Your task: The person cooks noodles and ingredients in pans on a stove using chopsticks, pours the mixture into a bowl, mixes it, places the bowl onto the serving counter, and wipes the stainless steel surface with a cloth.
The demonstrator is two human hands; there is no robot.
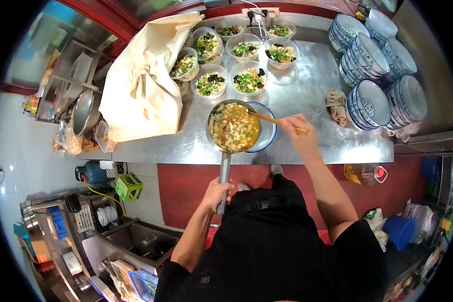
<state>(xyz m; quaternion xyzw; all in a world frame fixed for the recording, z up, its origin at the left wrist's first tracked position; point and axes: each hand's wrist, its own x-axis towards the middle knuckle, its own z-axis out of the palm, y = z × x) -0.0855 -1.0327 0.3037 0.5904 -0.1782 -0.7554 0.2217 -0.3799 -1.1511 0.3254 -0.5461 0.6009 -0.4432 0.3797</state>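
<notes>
At the centre of the frame, a round, long-handled metal pan (215, 144) is held partly over a white, blue-rimmed bowl (269, 132), perhaps so that drips are caught. Its handle is clasped by the left hand (219, 193); a slender wooden utensil (269, 119), dipped inside, is gripped by the right hand (300, 133), well apart. Pale diced food (235, 125) in brownish liquid is contained there. Clear round plastic tubs (250, 93), filled with pale pieces, chopped greens and dark bits, are grouped at upper centre, seemingly for easy reach.

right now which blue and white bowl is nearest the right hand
The lone blue-rimmed bowl partly hidden by the pan; the other bowls are stacked farther right.
</notes>
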